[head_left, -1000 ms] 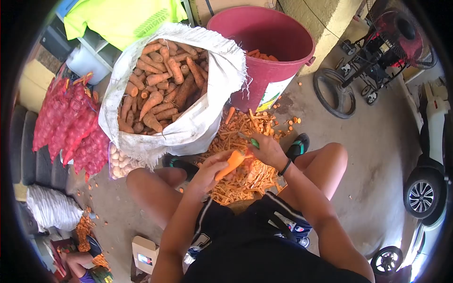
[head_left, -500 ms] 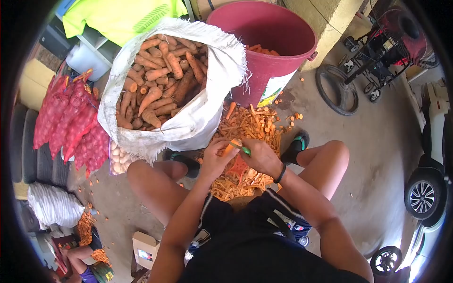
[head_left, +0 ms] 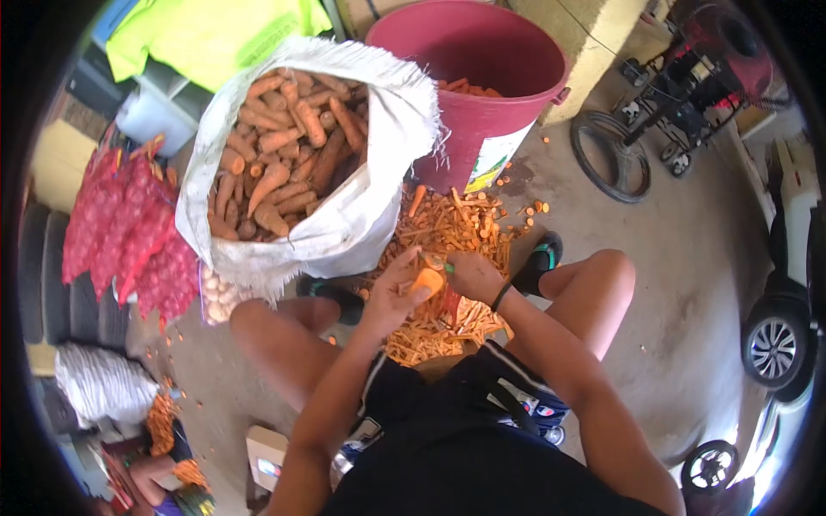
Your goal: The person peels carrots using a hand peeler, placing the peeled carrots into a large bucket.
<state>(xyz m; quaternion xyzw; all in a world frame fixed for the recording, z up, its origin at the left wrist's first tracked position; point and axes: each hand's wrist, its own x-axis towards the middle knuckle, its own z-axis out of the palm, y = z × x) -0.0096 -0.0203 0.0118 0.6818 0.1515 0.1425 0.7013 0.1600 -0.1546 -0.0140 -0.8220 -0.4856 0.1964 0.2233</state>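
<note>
My left hand (head_left: 397, 288) is closed around a carrot (head_left: 427, 282) whose bright orange surface looks peeled. In my right hand (head_left: 476, 279) is a green-handled peeler (head_left: 449, 268); its head is at the carrot's upper end and too blurred to make out well. Below both hands, a heap of orange carrot peelings (head_left: 456, 225) with cut round ends covers the floor between my feet. A white woven sack (head_left: 366, 215) full of unpeeled carrots (head_left: 280, 142) stands open ahead to the left. Beside it, a dark red bin (head_left: 456, 129) holds more orange carrots (head_left: 469, 89).
Red mesh bags of onions (head_left: 120, 224) and a bag of pale bulbs (head_left: 217, 294) are left of the sack. Tyres (head_left: 53, 275) line the left edge. Another person's leg (head_left: 153, 475) shows at lower left. At right are a loose tyre (head_left: 607, 155) and a car wheel (head_left: 773, 351).
The carrot has tilted, its broad orange side now facing me lower in my left hand. My right hand has shifted slightly right, and the whole view has moved a little.
</note>
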